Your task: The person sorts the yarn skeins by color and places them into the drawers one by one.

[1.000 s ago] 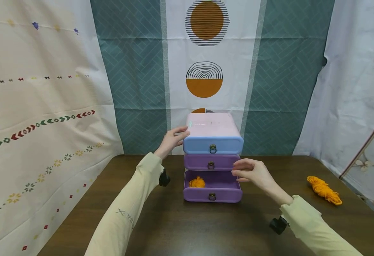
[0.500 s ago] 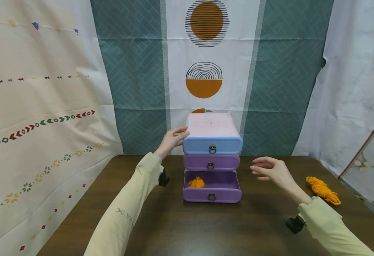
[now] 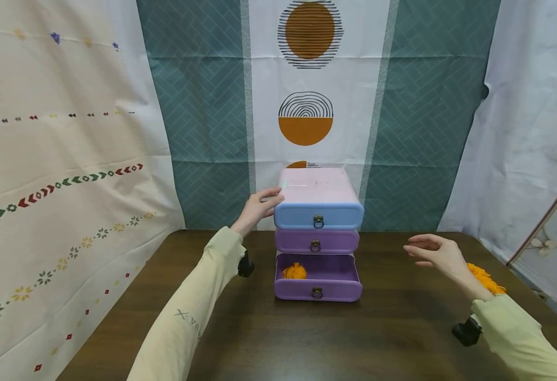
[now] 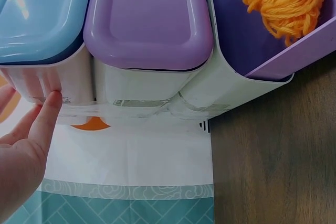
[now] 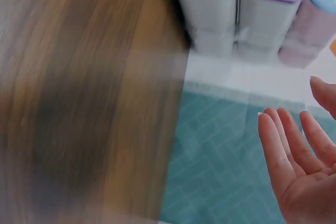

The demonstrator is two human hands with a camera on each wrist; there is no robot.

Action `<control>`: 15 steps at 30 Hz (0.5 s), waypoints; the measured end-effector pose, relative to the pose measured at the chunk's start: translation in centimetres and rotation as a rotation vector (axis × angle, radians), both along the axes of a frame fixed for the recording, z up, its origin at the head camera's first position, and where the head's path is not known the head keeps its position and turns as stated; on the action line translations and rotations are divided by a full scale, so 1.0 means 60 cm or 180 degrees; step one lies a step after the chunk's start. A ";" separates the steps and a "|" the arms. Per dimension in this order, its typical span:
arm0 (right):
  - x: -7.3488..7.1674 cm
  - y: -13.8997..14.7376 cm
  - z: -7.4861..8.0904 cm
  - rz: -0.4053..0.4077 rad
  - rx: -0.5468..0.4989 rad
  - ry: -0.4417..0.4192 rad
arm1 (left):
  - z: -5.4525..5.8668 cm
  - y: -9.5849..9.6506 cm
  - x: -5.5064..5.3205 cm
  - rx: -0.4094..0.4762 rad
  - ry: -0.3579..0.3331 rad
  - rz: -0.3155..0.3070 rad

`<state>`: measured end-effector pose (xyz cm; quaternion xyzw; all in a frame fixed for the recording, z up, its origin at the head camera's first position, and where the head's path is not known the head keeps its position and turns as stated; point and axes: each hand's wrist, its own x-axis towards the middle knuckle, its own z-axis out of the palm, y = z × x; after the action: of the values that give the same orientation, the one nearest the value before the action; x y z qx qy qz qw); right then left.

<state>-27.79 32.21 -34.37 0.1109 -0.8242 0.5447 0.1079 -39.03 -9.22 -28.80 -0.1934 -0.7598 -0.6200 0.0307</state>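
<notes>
A small three-tier drawer unit (image 3: pixel 320 186) stands at the back middle of the table, its blue top drawer (image 3: pixel 297 216) and purple middle drawer (image 3: pixel 290 241) closed. The purple bottom drawer (image 3: pixel 290 290) is pulled out, and a bundle of orange yarn (image 3: pixel 294 271) lies in its left part. My left hand (image 3: pixel 255 210) rests on the unit's upper left side; in the left wrist view its straight fingertips (image 4: pixel 52 100) touch the pink wall. Out to the right, my right hand (image 3: pixel 440 255) hovers over the table holding nothing, fingers loosely bent. A second orange yarn skein (image 3: pixel 485 279) is partly hidden behind the right forearm.
The brown wooden table (image 3: pixel 278 338) extends in front of and on both sides of the unit. Behind it hangs a green and white patterned curtain (image 3: pixel 202 132). Pale patterned cloths (image 3: pixel 69 174) border the table on the left and right.
My right hand has moved rightward, away from the open bottom drawer, and its forearm now covers part of the yarn skein on the right. The left hand stays on the unit.
</notes>
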 end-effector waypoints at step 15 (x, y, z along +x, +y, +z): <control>0.011 0.079 -0.009 -0.0372 0.0270 0.0093 | 0.005 0.002 0.007 -0.0019 -0.0014 0.0008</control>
<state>-27.16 36.95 -34.92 0.0749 -0.8500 0.5004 0.1468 -38.61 -9.11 -28.51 -0.1911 -0.7620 -0.6181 0.0293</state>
